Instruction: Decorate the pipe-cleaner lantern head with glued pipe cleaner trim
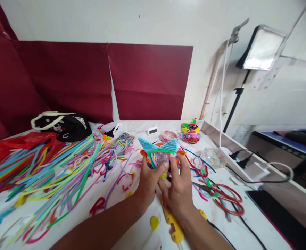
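Note:
A clear plastic ball wrapped in coloured pipe cleaners, with two light-blue pointed ears (158, 150), is held above the white table. My left hand (148, 180) grips its left side, with the thumb pressed near a small yellow piece at the bottom. From the right, my right hand (178, 187) has its fingers closed on the ball's front and right side. A yellow glue gun (174, 225) lies on the table under my right wrist.
Several loose coloured pipe cleaners (54, 166) cover the left of the table. Red-handled scissors (227, 198) lie at the right, near a clear ball (212, 157). A finished colourful ball (191, 133), a small clock (152, 131) and a black bag (64, 125) stand at the back. Cables run along the right edge.

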